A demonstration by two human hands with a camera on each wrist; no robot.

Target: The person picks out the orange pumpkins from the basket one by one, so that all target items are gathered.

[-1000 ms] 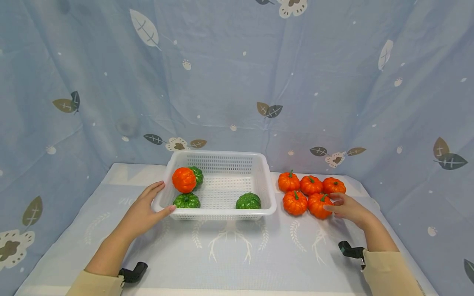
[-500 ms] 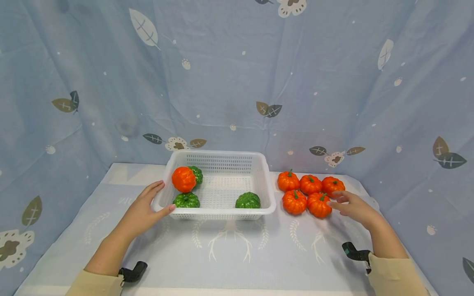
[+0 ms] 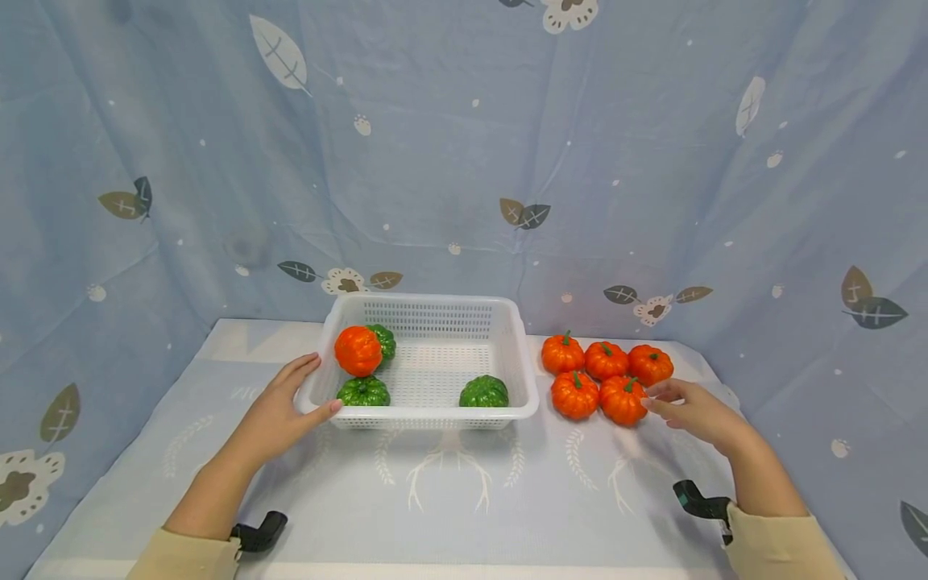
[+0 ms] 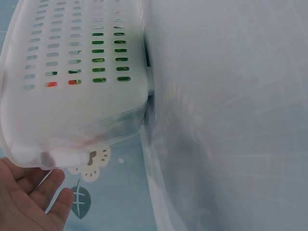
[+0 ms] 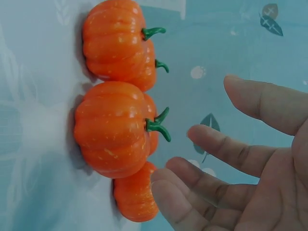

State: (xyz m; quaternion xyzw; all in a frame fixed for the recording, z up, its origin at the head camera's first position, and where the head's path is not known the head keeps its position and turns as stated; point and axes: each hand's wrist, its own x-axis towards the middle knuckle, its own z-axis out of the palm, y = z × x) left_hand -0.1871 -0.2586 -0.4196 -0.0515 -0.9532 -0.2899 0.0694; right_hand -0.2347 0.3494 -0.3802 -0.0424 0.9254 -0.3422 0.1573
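Observation:
A white plastic basket (image 3: 507,412) stands on the table. My left hand (image 3: 279,415) rests at its left front corner, fingers and thumb against the rim; in the left wrist view the fingers (image 4: 48,190) look loosely bent. Inside the basket an orange pumpkin (image 3: 358,351) sits at the left beside two green pumpkins (image 3: 364,391), and another green pumpkin (image 3: 484,391) lies front right. My right hand (image 3: 696,412) hovers just right of the front right orange pumpkin (image 3: 623,400). Its fingers spread loosely around air in the right wrist view, apart from the pumpkins (image 5: 113,130).
More orange pumpkins (image 3: 574,395) stand close together in two rows right of the basket. A pale patterned cloth (image 3: 449,499) covers the table. Blue printed curtains (image 3: 435,161) hang behind and at both sides.
My right hand has drawn back a little to the right, off the front right orange pumpkin. That pumpkin stays in its place. My left hand has kept its place at the basket.

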